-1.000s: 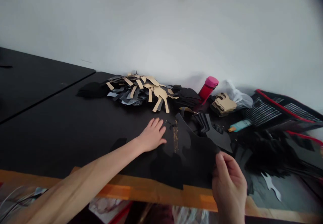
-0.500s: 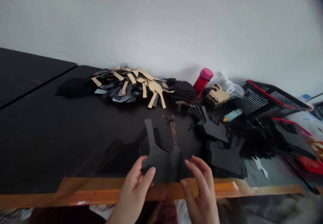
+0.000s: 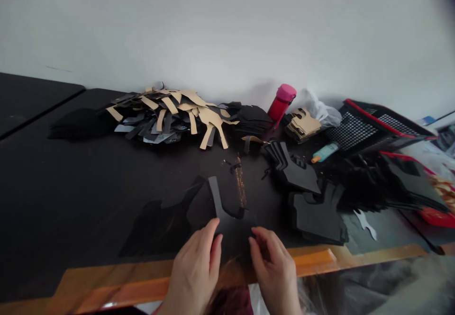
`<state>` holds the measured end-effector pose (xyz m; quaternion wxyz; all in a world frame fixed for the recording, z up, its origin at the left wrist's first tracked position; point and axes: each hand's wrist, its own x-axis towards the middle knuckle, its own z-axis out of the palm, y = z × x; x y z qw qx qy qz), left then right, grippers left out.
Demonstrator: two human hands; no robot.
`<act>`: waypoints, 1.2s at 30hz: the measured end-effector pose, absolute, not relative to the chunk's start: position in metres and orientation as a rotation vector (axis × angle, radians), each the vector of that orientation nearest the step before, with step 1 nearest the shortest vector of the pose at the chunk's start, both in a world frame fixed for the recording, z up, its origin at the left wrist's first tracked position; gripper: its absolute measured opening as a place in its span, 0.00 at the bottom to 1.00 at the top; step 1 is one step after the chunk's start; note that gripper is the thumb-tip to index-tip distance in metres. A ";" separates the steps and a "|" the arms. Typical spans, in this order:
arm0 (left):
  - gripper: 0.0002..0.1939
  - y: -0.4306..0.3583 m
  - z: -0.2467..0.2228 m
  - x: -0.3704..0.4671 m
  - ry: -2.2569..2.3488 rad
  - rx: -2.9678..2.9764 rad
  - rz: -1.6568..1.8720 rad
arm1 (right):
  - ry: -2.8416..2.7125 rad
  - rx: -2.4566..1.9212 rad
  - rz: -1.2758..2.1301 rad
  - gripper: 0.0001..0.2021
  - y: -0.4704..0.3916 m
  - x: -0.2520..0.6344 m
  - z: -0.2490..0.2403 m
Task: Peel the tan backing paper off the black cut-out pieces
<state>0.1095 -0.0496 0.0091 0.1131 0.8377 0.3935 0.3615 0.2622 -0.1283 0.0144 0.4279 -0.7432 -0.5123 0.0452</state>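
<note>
A dark, thin cut-out piece with one long narrow arm is between my two hands, close to the front edge of the table. My left hand grips its left side, thumb and fingers closed on it. At the right edge, my right hand pinches the piece between thumb and forefinger. The piece's lower part is dim against the black table. Stacks of similar dark cut-out pieces lie to the right, one stack nearest my right hand and another stack just behind it.
Farther back lies a heap of tan and grey cut-outs. A red bottle, a teal tube and a black mesh basket stand along the right. Brown tape covers the table's front edge. A small white piece lies right.
My right hand has moved from beside the dark cut-out piece onto its right edge. My left hand has turned more over the piece, which sits slightly lower and flatter.
</note>
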 end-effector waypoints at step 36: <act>0.11 -0.042 0.000 0.118 1.201 2.552 0.809 | -1.530 -1.922 0.012 0.08 -0.122 0.279 -0.005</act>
